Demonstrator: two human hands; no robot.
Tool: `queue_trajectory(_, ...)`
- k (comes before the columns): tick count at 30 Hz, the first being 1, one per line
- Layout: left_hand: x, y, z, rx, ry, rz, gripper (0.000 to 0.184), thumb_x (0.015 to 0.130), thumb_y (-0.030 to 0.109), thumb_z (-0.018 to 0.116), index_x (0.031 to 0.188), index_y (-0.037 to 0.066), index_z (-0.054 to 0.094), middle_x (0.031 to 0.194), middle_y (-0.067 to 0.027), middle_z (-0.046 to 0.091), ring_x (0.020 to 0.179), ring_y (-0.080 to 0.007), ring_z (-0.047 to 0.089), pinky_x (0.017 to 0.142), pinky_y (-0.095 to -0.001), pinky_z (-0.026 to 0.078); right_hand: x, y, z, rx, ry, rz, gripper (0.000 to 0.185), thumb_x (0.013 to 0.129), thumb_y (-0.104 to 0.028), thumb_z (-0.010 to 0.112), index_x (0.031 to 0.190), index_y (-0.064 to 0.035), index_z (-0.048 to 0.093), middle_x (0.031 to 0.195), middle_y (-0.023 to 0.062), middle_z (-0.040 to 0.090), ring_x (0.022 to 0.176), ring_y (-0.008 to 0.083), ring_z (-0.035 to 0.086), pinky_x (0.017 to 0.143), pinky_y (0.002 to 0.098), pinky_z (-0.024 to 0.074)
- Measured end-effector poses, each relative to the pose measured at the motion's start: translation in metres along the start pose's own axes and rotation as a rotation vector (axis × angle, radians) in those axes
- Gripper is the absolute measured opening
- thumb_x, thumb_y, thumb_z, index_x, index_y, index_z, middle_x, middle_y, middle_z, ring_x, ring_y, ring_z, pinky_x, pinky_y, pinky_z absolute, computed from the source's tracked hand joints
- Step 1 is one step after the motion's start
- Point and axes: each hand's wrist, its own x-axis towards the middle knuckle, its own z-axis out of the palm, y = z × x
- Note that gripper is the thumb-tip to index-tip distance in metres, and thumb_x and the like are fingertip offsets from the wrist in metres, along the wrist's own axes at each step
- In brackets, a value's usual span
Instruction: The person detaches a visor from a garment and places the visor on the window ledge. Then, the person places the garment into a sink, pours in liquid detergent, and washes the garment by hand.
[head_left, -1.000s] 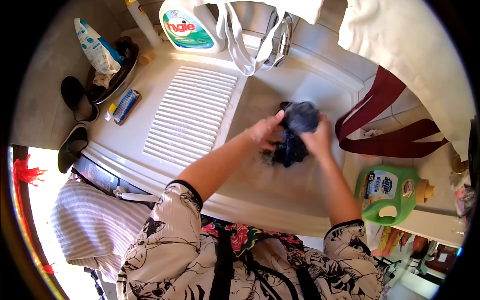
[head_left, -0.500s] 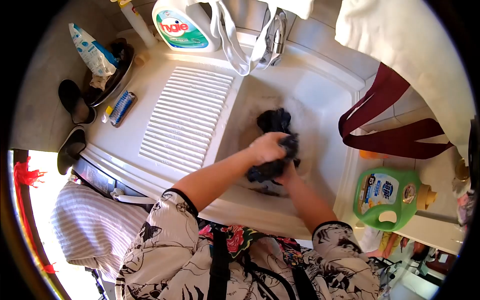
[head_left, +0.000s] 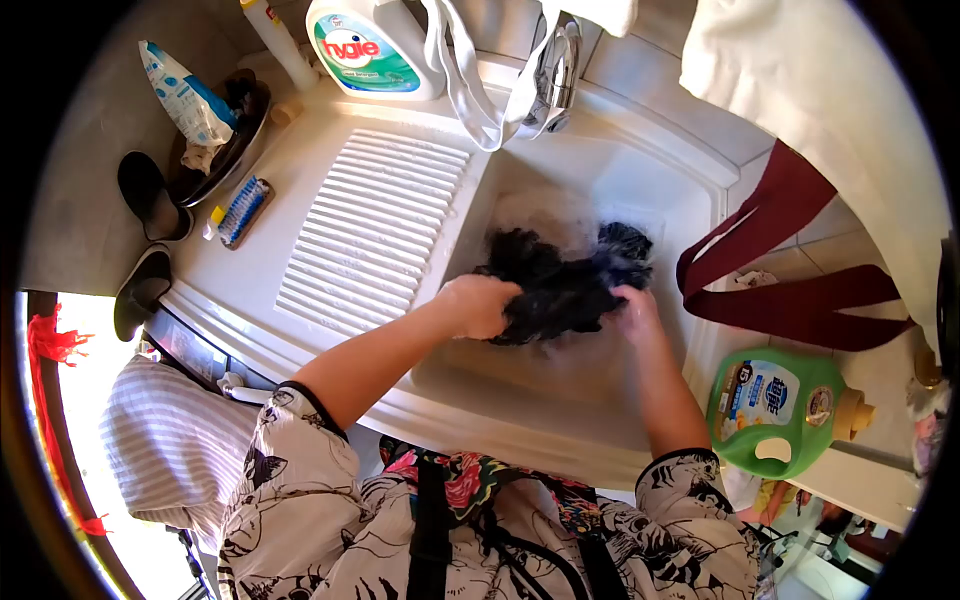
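A wet black cloth garment (head_left: 555,290) is spread between my two hands, low in the white sink basin (head_left: 690,200). My left hand (head_left: 482,306) is closed on its left edge, with the fingertips hidden by the fabric. On the other side, my right hand (head_left: 632,308) grips the garment's right end. Cloudy, sudsy water lies under and around the cloth. What kind of garment it is, I cannot make out.
A ribbed white washboard (head_left: 375,225) adjoins the basin's left side. Behind it stands a white detergent bottle (head_left: 365,55); a green one (head_left: 775,410) is at the right. A blue-bristled brush (head_left: 243,215) lies left. White straps (head_left: 470,90) and a maroon strip (head_left: 770,230) hang nearby.
My hands were close together on the bunched garment; now they are apart, left hand moved left and right hand right, and the black cloth is stretched wider over the water.
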Motion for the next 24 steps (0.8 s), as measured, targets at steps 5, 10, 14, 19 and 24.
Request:
queue_trajectory(5, 0.040, -0.004, 0.059, 0.483, -0.414, -0.061, 0.071, 0.077, 0.051, 0.059, 0.137, 0.016, 0.042, 0.144, -0.0107, 0.034, 0.133, -0.0335, 0.028, 0.106, -0.0537, 0.025, 0.059, 0.027, -0.035, -1.018, 0.361, -0.748, 0.045, 0.077, -0.032, 0.066, 0.114, -0.0084, 0.056, 0.105, 0.0121, 0.061, 0.098, 0.0303, 0.058, 0.083, 0.0451, 0.0455)
queue_trajectory(10, 0.081, -0.027, 0.106, 0.429, 0.048, -0.041, 0.107, 0.063, 0.067, 0.065, 0.147, 0.022, 0.016, 0.154, -0.0100, 0.000, 0.140, -0.0390, -0.004, 0.099, -0.0726, 0.006, 0.056, 0.036, 0.069, -1.395, 0.493, -0.459, 0.092, 0.068, -0.065, 0.064, 0.143, -0.0253, 0.028, 0.151, 0.0176, 0.005, 0.130, 0.0477, 0.026, 0.095, 0.0669, 0.0270)
queue_trajectory(14, 0.110, -0.034, 0.115, 0.349, -0.068, -0.139, 0.108, 0.061, 0.059, 0.073, 0.146, 0.016, 0.021, 0.153, -0.0141, 0.004, 0.138, -0.0440, 0.003, 0.102, -0.0693, 0.007, 0.085, 0.060, 0.111, -1.547, 0.249, -0.389, 0.094, 0.070, -0.061, 0.065, 0.145, -0.0224, 0.023, 0.152, 0.0162, 0.004, 0.128, 0.0433, 0.034, 0.099, 0.0520, 0.0342)
queue_trajectory(19, 0.121, -0.024, 0.137, 0.350, 0.000, -0.121, 0.103, 0.066, 0.053, 0.072, 0.146, 0.011, 0.021, 0.152, -0.0175, 0.005, 0.136, -0.0435, 0.012, 0.105, -0.0617, 0.019, 0.157, 0.048, 0.102, -1.163, 0.055, -0.386, 0.054, 0.078, -0.027, 0.062, 0.123, -0.0008, 0.046, 0.108, 0.0291, 0.058, 0.104, 0.0434, 0.054, 0.086, 0.0466, 0.0439)
queue_trajectory(24, 0.084, -0.026, 0.124, 0.301, -0.070, -0.104, 0.114, 0.063, 0.058, 0.073, 0.148, 0.013, 0.011, 0.154, -0.0123, 0.001, 0.134, -0.0432, 0.020, 0.103, -0.0620, 0.023, 0.203, 0.043, 0.098, -1.355, 0.063, -0.295, 0.031, 0.076, -0.014, 0.060, 0.103, -0.0002, 0.061, 0.098, 0.0245, 0.063, 0.100, 0.0378, 0.058, 0.082, 0.0430, 0.0455)
